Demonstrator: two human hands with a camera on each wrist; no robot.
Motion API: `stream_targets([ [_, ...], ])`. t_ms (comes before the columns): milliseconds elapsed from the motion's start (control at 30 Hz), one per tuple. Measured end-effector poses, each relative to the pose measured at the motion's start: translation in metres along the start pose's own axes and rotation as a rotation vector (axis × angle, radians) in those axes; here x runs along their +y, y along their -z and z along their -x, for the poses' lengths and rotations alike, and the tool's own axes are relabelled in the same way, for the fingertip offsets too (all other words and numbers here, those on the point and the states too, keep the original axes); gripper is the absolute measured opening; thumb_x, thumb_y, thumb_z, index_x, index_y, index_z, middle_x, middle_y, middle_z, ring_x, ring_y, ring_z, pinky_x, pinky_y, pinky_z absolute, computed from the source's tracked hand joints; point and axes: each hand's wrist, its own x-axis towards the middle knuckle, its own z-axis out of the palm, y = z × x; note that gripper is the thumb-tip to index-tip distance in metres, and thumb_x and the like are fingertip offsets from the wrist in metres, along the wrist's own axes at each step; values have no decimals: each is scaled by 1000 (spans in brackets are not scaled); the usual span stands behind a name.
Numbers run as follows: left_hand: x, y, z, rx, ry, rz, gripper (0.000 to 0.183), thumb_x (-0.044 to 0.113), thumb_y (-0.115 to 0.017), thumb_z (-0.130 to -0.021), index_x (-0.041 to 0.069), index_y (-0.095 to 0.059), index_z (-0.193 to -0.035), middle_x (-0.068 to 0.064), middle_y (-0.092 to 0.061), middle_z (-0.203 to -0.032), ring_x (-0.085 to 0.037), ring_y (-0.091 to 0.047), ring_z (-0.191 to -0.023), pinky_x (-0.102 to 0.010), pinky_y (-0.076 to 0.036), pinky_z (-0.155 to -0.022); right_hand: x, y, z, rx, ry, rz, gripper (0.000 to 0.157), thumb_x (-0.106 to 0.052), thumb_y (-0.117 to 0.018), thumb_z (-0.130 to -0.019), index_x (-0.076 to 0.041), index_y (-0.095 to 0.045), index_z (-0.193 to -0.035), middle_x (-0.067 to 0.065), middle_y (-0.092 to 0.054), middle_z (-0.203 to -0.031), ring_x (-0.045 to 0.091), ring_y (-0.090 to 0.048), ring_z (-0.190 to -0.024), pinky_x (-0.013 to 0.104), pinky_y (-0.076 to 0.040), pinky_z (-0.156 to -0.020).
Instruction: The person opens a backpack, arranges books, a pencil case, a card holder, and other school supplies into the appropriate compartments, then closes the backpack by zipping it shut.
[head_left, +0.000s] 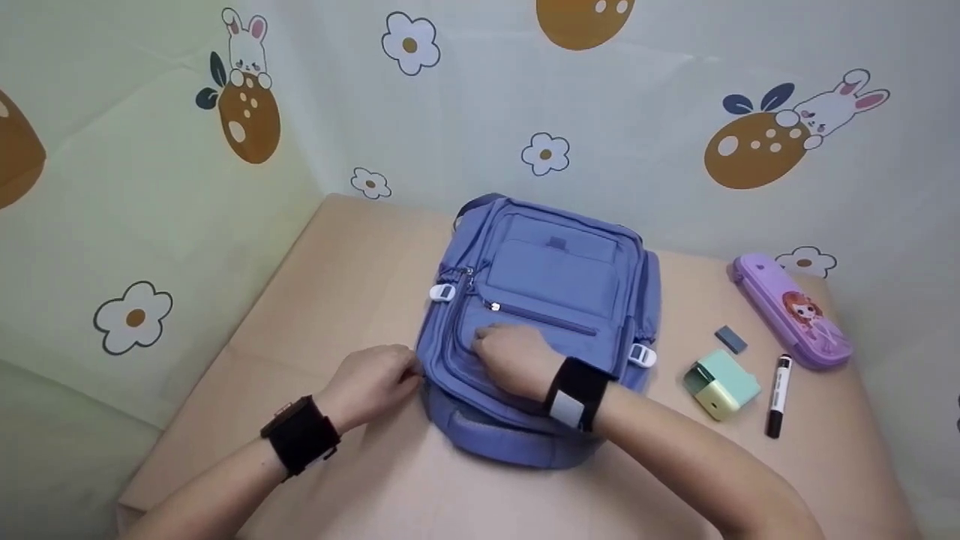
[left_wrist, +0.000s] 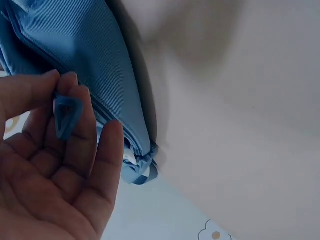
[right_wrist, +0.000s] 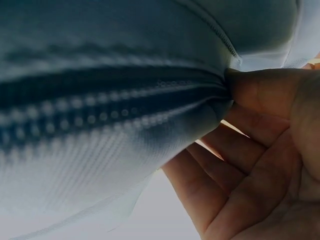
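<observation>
A blue backpack (head_left: pixel 555 277) lies on the table with its top handle (head_left: pixel 517 442) toward the person. At its left edge, my left hand (head_left: pixel 375 382) pinches a blue zipper pull (left_wrist: pixel 67 117) between thumb and fingers; the pull's loop shows in the left wrist view. My right hand (head_left: pixel 521 360) is over the lower front of the bag. Seen from the right wrist, its thumb and fingers pinch the cloth at one end of a closed-looking zipper (right_wrist: pixel 100 110).
Right of the bag lie a purple pencil case (head_left: pixel 795 307), a small grey-blue block (head_left: pixel 730 339), a mint and yellow box-like item (head_left: pixel 724 382) and a black and white marker (head_left: pixel 778 397). A patterned curtain (head_left: pixel 480 105) stands behind the pinkish table (head_left: pixel 300 300).
</observation>
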Motion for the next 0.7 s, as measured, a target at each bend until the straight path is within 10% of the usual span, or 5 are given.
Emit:
stream_targets([
  [267,1,-3,1,19,75,47,8,10,-74,-86,16,-75,-81,10,-59,-75,-9,-56,-69,-35,-50,-62,0,14,23,82,44,-55,16,-18,-67,-95,-8,-72,-105,7,-71,-111,27,-68,-100,44,-59,-78],
  [700,1,-4,5,52,140,100,6,9,-77,-85,15,-75,-87,5,-68,-82,-14,-64,-77,-37,-54,-71,13,16,115,170,73,-114,45,-37,-75,-93,-4,-72,-122,12,-70,-124,30,-66,-116,46,-55,-94],
])
